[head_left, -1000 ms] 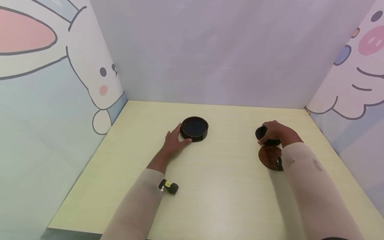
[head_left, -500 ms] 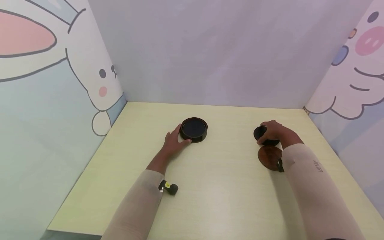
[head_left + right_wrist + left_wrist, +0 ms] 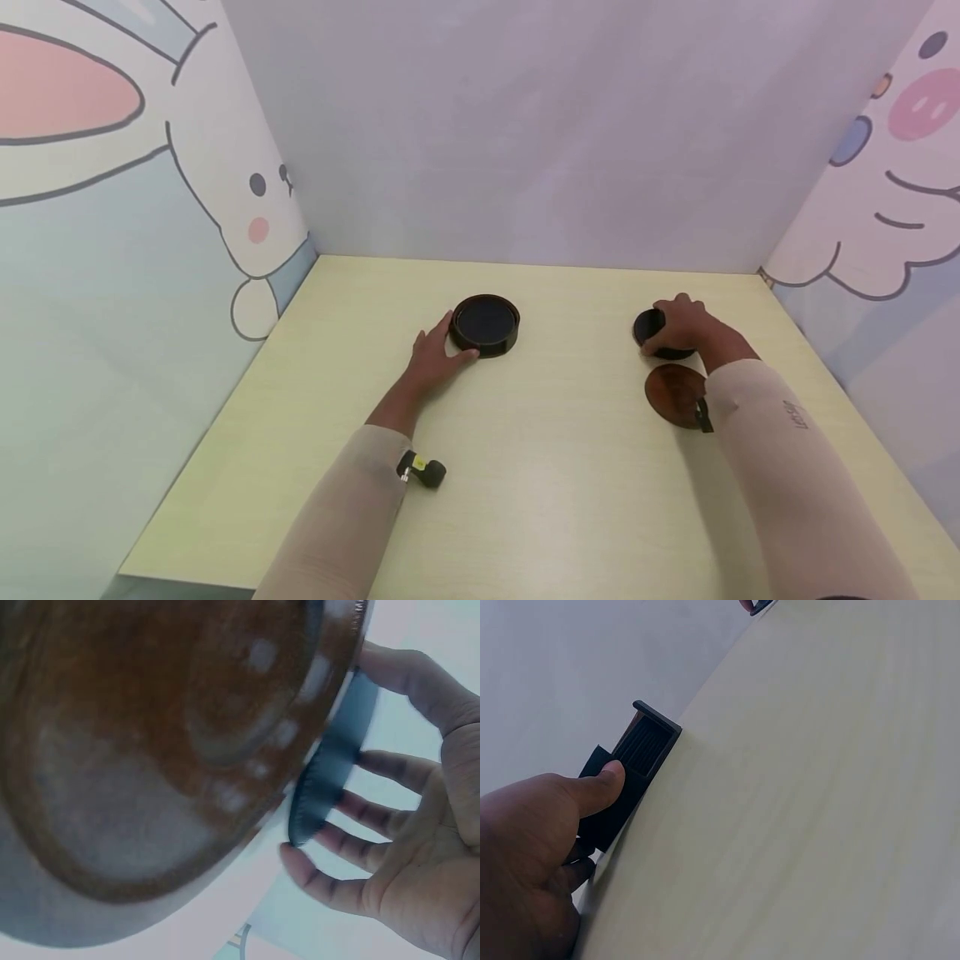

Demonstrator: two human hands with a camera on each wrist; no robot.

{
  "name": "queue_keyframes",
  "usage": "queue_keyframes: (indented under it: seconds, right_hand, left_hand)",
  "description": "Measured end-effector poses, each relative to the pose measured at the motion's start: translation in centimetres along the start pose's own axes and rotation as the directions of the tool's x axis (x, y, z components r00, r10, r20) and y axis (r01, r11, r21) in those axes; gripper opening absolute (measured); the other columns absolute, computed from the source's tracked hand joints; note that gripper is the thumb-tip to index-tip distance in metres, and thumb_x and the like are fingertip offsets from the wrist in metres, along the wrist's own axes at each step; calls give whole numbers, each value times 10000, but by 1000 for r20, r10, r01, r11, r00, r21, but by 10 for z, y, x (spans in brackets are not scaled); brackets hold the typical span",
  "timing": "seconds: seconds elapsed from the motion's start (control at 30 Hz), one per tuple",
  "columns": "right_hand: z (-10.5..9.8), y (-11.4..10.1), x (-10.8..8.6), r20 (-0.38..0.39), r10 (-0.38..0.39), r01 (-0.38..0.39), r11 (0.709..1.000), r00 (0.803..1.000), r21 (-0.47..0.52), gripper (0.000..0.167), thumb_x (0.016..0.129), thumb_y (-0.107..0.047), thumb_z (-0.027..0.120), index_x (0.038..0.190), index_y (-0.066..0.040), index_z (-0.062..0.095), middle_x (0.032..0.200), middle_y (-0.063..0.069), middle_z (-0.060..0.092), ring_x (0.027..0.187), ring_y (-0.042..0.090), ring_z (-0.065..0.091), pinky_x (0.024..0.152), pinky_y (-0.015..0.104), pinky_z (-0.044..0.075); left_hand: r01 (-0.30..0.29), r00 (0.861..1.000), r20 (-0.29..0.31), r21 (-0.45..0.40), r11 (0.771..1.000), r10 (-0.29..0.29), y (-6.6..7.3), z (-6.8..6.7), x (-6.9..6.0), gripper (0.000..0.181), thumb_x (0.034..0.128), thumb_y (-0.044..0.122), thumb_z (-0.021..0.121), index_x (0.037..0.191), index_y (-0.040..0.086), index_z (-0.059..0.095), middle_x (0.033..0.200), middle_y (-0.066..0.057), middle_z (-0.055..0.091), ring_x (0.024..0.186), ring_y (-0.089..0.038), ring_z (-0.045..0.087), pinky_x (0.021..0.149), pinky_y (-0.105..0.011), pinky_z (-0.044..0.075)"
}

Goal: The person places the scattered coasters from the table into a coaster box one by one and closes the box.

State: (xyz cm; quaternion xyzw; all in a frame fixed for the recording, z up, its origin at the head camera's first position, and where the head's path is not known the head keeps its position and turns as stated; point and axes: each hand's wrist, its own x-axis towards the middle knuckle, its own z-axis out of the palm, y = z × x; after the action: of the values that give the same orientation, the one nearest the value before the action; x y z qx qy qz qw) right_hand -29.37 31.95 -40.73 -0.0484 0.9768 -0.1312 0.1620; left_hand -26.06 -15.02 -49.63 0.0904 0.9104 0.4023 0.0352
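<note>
Toward the back centre of the table stands a round black coaster holder [image 3: 504, 347] with dark coasters [image 3: 486, 319] inside. My left hand [image 3: 431, 362] grips its near left side, thumb in front and fingers behind; in the left wrist view the thumb presses the holder's wall [image 3: 619, 814] beside a slot showing stacked layers. At the right, my right hand [image 3: 684, 325] holds a round black coaster [image 3: 647, 323] by its edge, fingertips and thumb spread around it [image 3: 334, 769]. Just nearer lies a glossy reddish-brown round disc [image 3: 671, 393], large in the right wrist view. My palm hides part of the coaster.
The pale wooden table [image 3: 555, 467] meets a plain lilac back wall [image 3: 510, 133]. Cartoon-printed panels [image 3: 112, 333] flank both sides. A small black wrist camera [image 3: 427, 471] sits on the left sleeve, and another [image 3: 703, 414] on the right.
My right hand has shifted slightly away from me with the black coaster, widening the distance to the brown disc. The left hand and the coaster holder look unmoved.
</note>
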Motion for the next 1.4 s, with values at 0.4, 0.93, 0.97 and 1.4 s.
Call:
queue_keyframes:
  seconds: [0.4,0.93,0.97,1.4]
  right_hand:
    - [2,-10,7,-91,-32,32,999,995,1,966,967,-487,730,1625,103,341,1480,422,310,1306,583,288,1010,756,474]
    - [5,-34,13,-170,-102,105,994,980,8,936,965,-523,727,1628,44,387,1499,355,336,1321,519,321,989,712,504]
    - [5,-35,13,-177,-107,110,994,978,10,936,962,-522,731,1626,44,390,1496,352,336,1318,518,323,983,712,505]
    - [9,-61,15,-186,-145,147,989,972,1,966,938,-551,749,1665,-27,388,1464,302,352,1333,487,330,975,686,517]
  left_hand:
    - [13,1000,-3,5,1000,-13,1,0,0,1021,1022,523,738,1772,143,159,1831,-106,252,1714,-454,91,1410,-621,11]
    - [-10,1000,-4,23,1000,10,4,-2,-2,1015,1028,495,738,1766,101,163,1822,-136,266,1700,-415,213,1417,-591,-9]
    - [-11,1000,-4,24,1000,11,4,-2,-1,1015,1028,494,737,1766,101,163,1822,-135,265,1700,-412,215,1417,-589,-10]
    - [-24,1000,-6,13,1000,24,2,0,0,1016,1027,499,737,1765,99,164,1821,-130,273,1698,-390,236,1419,-574,-21]
